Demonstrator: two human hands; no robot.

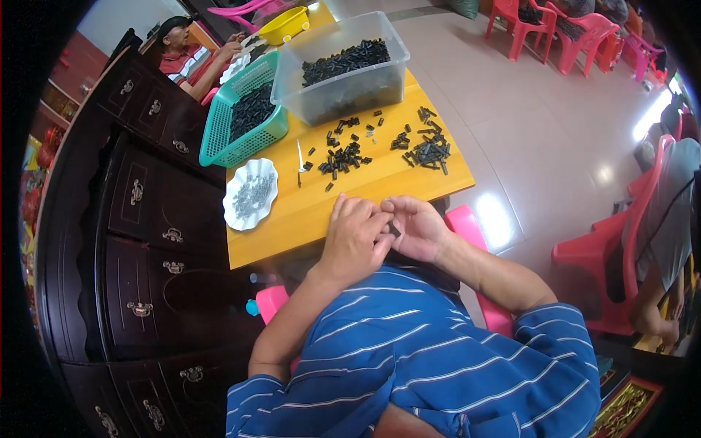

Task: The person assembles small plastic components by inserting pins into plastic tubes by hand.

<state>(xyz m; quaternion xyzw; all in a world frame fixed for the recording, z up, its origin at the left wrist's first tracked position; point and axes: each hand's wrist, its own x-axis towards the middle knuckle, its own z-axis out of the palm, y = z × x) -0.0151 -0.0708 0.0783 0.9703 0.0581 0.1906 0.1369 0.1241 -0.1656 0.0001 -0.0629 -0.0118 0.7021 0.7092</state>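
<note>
My two hands meet just in front of the table's near edge. A small black plastic piece (394,230) shows between them. The fingers and thumb of my left hand (355,235) close on it from the left. My right hand (418,228) is cupped palm up around its other side, with the fingers curled in. Part of the piece is hidden by my fingers. Beyond my hands, a loose pile of short black pieces (345,158) lies on the table, with a second pile of longer black pieces (429,152) to its right.
On the yellow wooden table (307,219) are a white scalloped dish (232,213) of small clear parts, a white thin tool (299,157), a green basket (212,150) and a clear bin (398,66) of black pieces. Dark drawers stand left. Another person (191,62) sits at the far left.
</note>
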